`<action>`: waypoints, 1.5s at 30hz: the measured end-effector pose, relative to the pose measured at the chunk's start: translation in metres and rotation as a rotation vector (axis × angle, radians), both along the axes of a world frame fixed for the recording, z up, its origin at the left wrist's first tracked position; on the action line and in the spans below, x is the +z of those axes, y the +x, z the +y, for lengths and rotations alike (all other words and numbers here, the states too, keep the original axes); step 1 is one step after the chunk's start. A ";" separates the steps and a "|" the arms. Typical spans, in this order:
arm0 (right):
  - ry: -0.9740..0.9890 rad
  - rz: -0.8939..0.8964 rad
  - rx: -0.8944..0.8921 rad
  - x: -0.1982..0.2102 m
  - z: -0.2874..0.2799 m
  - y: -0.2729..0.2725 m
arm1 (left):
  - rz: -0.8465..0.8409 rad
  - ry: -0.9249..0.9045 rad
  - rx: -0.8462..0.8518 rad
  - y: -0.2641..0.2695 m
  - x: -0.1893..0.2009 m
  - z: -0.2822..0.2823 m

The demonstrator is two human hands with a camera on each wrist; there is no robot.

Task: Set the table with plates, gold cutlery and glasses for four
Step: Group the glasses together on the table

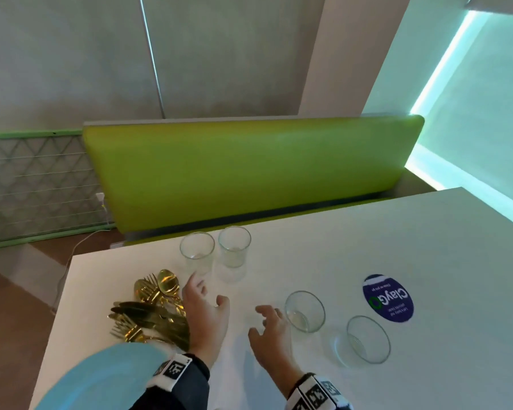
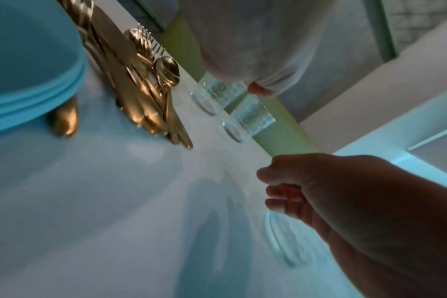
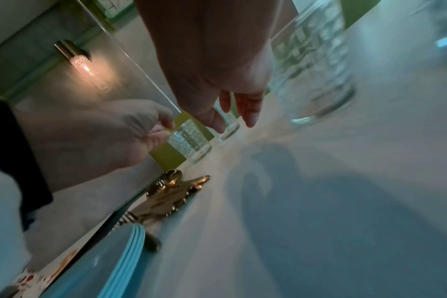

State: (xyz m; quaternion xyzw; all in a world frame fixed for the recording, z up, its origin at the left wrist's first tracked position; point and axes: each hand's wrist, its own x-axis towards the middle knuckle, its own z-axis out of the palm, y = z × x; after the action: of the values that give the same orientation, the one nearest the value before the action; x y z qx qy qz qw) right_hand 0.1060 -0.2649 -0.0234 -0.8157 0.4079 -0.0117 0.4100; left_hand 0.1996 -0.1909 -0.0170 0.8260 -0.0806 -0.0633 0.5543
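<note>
Four clear glasses stand on the white table (image 1: 367,238): two near the far edge (image 1: 196,250) (image 1: 234,247) and two on the right (image 1: 305,311) (image 1: 367,340). A pile of gold cutlery (image 1: 151,309) lies at the left, with a stack of blue plates (image 1: 101,377) in front of it. My left hand (image 1: 209,290) hovers beside the cutlery, fingers loose, holding nothing. My right hand (image 1: 259,321) is spread open just left of the nearer glass, not gripping it. The right wrist view shows that glass (image 3: 314,66) beside my fingers (image 3: 248,113), and the plates (image 3: 115,262).
A round blue sticker (image 1: 388,298) is on the table at the right. A green bench back (image 1: 249,170) runs behind the far edge. The table's left edge (image 1: 62,291) drops to the floor, with a white cable (image 1: 71,255) there.
</note>
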 end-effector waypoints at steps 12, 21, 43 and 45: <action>0.035 0.063 -0.549 -0.026 -0.064 -0.174 | 0.273 0.106 -0.447 -0.103 -0.050 -0.056; -0.005 -0.088 -0.428 -0.042 -0.110 -0.150 | 0.135 0.161 -0.438 -0.090 -0.056 -0.080; 0.051 -0.189 -0.143 -0.044 -0.047 0.063 | 0.135 0.071 0.057 0.037 -0.050 -0.007; 0.039 -0.174 -0.142 -0.045 -0.044 0.067 | 0.141 0.068 0.066 0.037 -0.052 -0.006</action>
State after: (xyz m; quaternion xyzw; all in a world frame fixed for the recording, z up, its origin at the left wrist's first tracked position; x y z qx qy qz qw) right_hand 0.1733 -0.3090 -0.0687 -0.7724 0.4278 -0.1035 0.4579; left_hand 0.2364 -0.1968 -0.0688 0.8400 -0.0119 -0.1058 0.5320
